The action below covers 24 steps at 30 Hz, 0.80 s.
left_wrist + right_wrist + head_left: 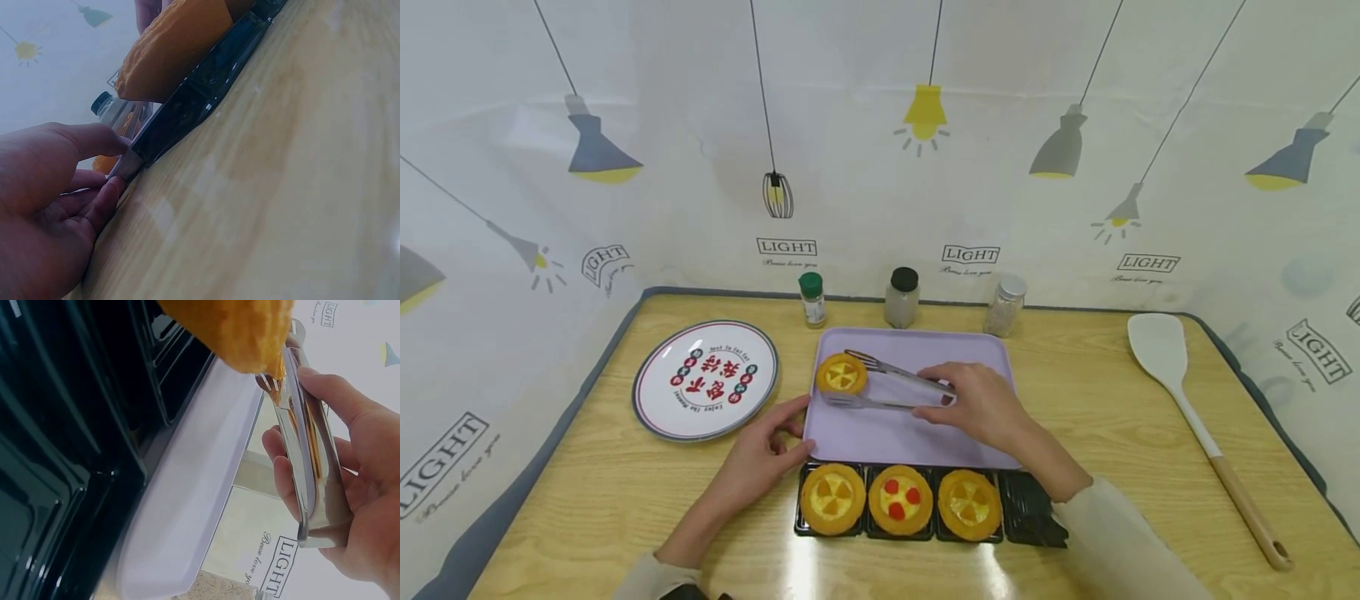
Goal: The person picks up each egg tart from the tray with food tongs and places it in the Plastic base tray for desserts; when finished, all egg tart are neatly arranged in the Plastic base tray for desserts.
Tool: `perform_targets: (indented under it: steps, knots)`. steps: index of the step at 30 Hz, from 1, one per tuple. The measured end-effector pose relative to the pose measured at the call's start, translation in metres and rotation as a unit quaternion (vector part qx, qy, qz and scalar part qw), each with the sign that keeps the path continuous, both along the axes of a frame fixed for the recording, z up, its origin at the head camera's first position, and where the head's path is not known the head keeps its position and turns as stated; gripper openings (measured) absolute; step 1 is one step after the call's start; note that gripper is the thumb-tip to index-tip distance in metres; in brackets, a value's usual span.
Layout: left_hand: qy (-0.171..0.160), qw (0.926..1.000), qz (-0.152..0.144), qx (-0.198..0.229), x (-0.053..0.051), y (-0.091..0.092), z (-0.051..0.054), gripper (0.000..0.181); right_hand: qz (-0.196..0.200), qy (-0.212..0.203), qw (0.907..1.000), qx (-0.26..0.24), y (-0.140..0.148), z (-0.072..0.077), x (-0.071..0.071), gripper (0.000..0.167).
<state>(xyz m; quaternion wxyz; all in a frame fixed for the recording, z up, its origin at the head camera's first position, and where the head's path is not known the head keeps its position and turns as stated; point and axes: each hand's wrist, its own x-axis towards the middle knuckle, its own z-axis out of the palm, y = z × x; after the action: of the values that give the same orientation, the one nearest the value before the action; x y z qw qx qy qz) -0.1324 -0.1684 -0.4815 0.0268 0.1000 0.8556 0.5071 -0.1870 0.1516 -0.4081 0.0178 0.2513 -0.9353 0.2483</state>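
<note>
My right hand (973,404) holds metal tongs (898,407) over a lilac tray (917,442). The arms of the tongs are spread, with one tip by the upper right side of an egg tart (841,374) and the other along its lower edge. That tart, topped with yellow pieces, sits at the tray's left side. At the tray's left edge, my left hand (765,450) pinches the rim between thumb and fingers, as the left wrist view shows. Close by the right hand in the right wrist view are the tongs (315,469) and part of a tart (240,331).
In front of the tray lies a black plastic container (1036,508) with three tarts, one with red pieces (900,500); its right compartment holds none. A printed plate (658,387) lies left, a white spatula (1159,350) right. Behind stand a green-capped bottle (813,310) and two jars (902,304).
</note>
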Motion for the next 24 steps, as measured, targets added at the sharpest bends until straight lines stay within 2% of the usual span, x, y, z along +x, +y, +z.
perform_targets:
  steps: [9,13,19,24]
  knots:
    - [0.006,1.0000,-0.003,0.000,-0.003,0.000,-0.001,0.064,-0.001,0.007,0.9997,-0.024,0.010,0.009,0.008,0.048]
    - [0.007,1.0000,-0.006,0.003,-0.003,-0.001,-0.001,0.064,-0.016,0.015,0.9994,-0.027,0.022,0.017,0.018,0.048]
    - [0.005,0.9999,-0.010,0.004,-0.005,-0.001,-0.004,0.062,-0.038,0.051,0.9973,-0.038,0.055,0.030,0.039,0.048]
    - [-0.001,1.0000,-0.007,0.004,-0.004,-0.002,-0.005,0.063,-0.053,0.063,0.9944,-0.066,0.095,0.038,0.066,0.046]
